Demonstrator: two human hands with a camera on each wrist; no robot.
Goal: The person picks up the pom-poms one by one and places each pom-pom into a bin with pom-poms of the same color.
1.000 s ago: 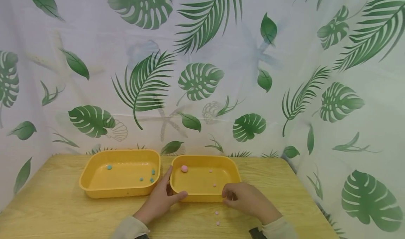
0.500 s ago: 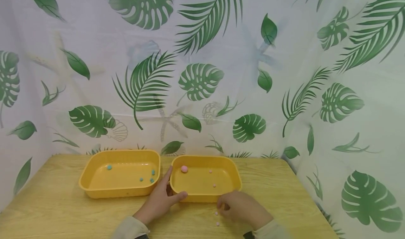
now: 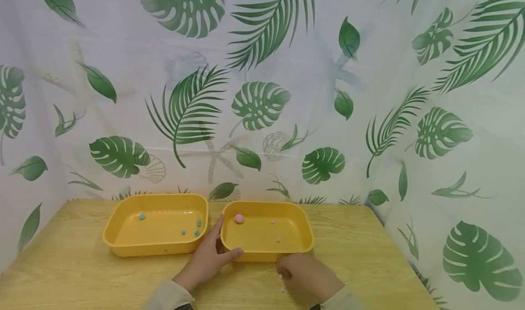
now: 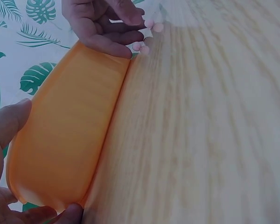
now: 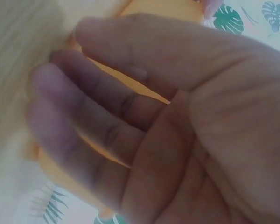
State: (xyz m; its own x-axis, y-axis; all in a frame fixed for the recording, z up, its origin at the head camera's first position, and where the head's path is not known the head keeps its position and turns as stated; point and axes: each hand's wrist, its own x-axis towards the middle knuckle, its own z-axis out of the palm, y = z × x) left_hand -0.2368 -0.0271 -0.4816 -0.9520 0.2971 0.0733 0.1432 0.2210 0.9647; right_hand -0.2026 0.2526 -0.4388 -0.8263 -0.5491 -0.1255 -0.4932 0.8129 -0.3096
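Observation:
Near the middle of the table stands a yellow tray (image 3: 266,257) with a larger pink ball (image 3: 239,219) and two small pink balls (image 3: 278,240) inside. My left hand (image 3: 209,255) holds this tray at its front left corner, thumb at the front rim and fingers along the left side. In front of the tray, my right hand (image 3: 307,273) hovers low over the table beside small pink balls (image 3: 282,290). Its fingers (image 5: 60,130) are loosely bent, and the right wrist view shows nothing between them and the thumb. In the left wrist view its fingertips come close to the pink balls (image 4: 157,27).
A second yellow tray (image 3: 139,250) stands to the left, with several small teal balls (image 3: 141,217) in it. Both trays rest on a wood-grain table (image 3: 61,273). Behind rises a white cloth (image 3: 270,178) printed with green leaves.
My right hand has come away from the tray's front right rim, moving left and toward me, down to the pink balls on the table. The left hand and both trays keep their places.

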